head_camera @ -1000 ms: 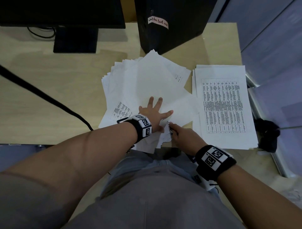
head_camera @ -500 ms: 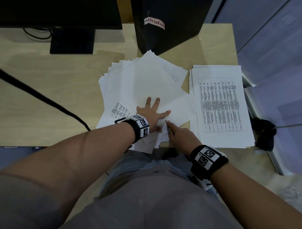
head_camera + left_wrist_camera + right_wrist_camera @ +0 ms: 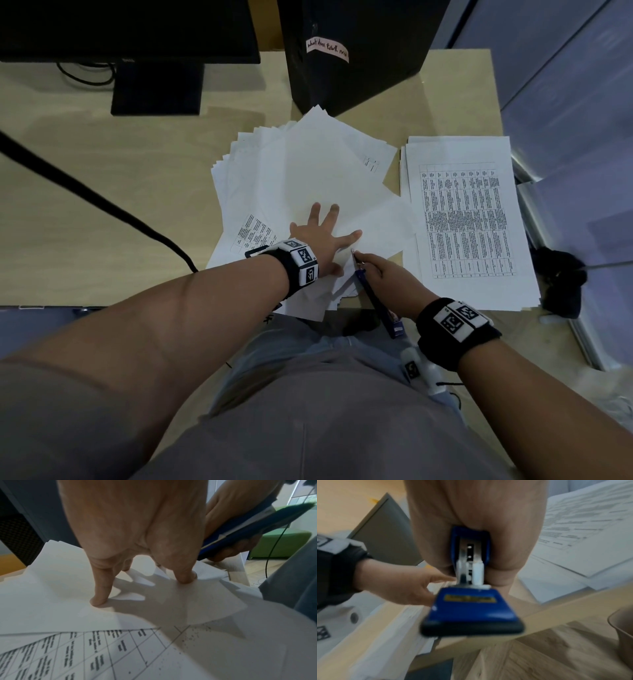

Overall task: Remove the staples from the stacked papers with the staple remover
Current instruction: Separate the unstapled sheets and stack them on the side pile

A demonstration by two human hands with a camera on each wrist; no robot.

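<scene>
A loose, fanned pile of white papers lies on the desk in front of me. My left hand is spread flat on it, fingertips pressing the top sheet down. My right hand grips a blue staple remover, whose metal tip sits at the pile's near corner, just below my left thumb. In the right wrist view the blue staple remover points at the papers beside my left hand. No staple can be made out.
A neat stack of printed sheets lies to the right. A black computer tower stands behind the pile, with a monitor stand at the back left. A black cable crosses the desk on the left. A dark object lies off its right edge.
My left hand stays pressed on the pile. The right hand has turned slightly at the corner, so the remover's blue handle now shows below it.
</scene>
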